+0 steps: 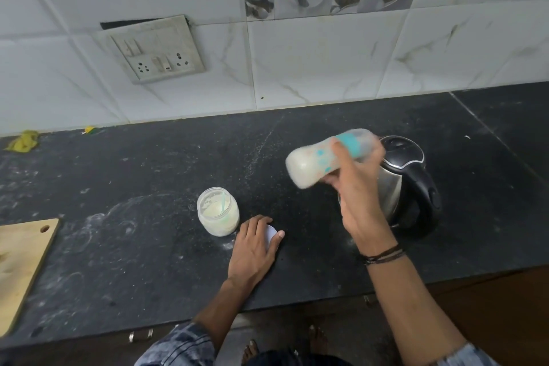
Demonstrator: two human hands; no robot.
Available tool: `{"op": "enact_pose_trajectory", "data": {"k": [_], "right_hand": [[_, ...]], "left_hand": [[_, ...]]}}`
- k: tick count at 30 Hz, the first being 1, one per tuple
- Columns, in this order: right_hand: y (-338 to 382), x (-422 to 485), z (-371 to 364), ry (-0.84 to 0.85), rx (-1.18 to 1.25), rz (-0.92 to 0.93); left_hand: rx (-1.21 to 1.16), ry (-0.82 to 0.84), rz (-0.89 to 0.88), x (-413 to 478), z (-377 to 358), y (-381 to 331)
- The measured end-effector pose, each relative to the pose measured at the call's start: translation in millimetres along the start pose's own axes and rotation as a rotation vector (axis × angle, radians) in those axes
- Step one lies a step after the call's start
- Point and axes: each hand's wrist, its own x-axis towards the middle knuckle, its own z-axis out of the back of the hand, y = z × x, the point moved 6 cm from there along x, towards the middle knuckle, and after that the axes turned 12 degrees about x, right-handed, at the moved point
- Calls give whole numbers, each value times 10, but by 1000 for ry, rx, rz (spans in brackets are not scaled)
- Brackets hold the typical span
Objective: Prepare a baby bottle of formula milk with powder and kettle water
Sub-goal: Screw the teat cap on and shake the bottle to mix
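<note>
One bench (148, 175): black stone, dusted with pale powder marks, running along a white tiled wall.

One wooden board (20, 264): only partly in view, lying flat at the bench's left edge, with a hole near its corner.

One kettle (413, 187): steel body, black lid and handle, standing upright at the right of the bench with the handle on the right.

One socket plate (157, 50): on the wall, sitting crooked.

Two hands. The right hand (356, 187) is raised in front of the kettle, its fingers curled round the bottle's upper part. The left hand (255, 246) lies palm down on the bench just right of the jar, fingers and thumb bent round the lid.

One baby bottle (315, 163): held clear above the bench, blurred, with milky liquid inside. Its long axis lies close to level. The base points left and slightly down, and the teal-ringed top end points right and up toward the kettle.

One jar (218, 211): clear, upright, open, holding pale powder, between the board and the kettle.

One yellow cloth (23, 141): crumpled at the far left against the wall.

One lid (271, 235): white and round, flat on the bench, mostly covered by the left hand.

One scoop handle (222, 205): pale teal, leaning inside the jar.
</note>
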Motion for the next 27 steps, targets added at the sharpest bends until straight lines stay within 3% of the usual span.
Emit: {"op": "enact_pose_trajectory", "data": {"k": [2,6,9,14,18,22,25,27], "right_hand": [[-24,-32,-22,61,-91,-14],[118,-4,96,-82,95,66],[66,-8,26,49,-82,5],[152,-13,131,-119,106,116],[42,-56,34,43,-85,55],[22,-37,137,-88,76,100],[-95,-27,83,2,-79,4],[1,-27,114,-45,-33,47]], "left_hand": [[-6,-4,0,2,-3,10],[-2,-3,8,1,-2,-4],[-16,-20,-3,-6,21,3],[-14,-11,10,3,16,-12],[-30,-6,3,1,23,5],[-25,-2,11,-3,19,-11],[-25,-5,-1,-3,21,1],[-25,-7,3,-3,20,0]]}}
